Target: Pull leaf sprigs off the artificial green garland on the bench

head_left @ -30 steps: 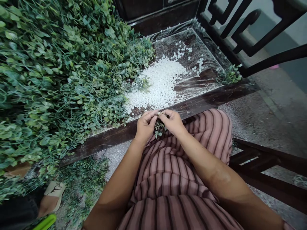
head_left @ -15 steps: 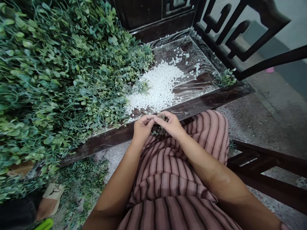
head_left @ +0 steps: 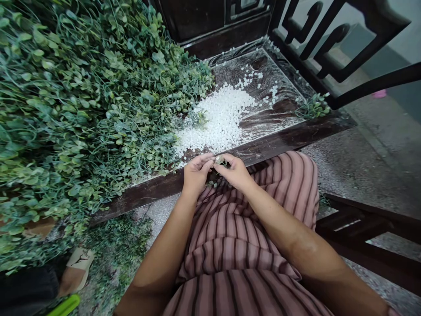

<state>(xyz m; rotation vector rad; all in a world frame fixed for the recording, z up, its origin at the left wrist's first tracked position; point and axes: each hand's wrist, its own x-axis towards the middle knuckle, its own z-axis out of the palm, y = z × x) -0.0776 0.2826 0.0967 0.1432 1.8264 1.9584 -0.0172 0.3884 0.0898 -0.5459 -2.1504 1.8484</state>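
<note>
My left hand (head_left: pixel 196 173) and my right hand (head_left: pixel 236 172) meet fingertip to fingertip above my lap, at the bench's front edge. Green leaves of an artificial plant sprig (head_left: pixel 213 183) show below and between the hands, and my right thumb and fingers are closed on it. My left thumb and fingers are pinched together; whatever lies between them is too small to make out. Just beyond the hands, a heap of small white plastic pieces (head_left: pixel 223 118) is spread over the dark wooden bench seat (head_left: pixel 283 109).
A large pile of artificial greenery (head_left: pixel 98 96) covers the bench's left side, with more greenery (head_left: pixel 118 245) on the floor. One small sprig (head_left: pixel 314 106) lies at the right corner. A carved armrest (head_left: pixel 332 48) borders the right. Another person's sandalled foot (head_left: pixel 77 267) is at lower left.
My fingers have shifted slightly at the sprig, and a pale bit now shows by my right fingertips. Left fingers are a little straighter. The whole view has moved slightly.
</note>
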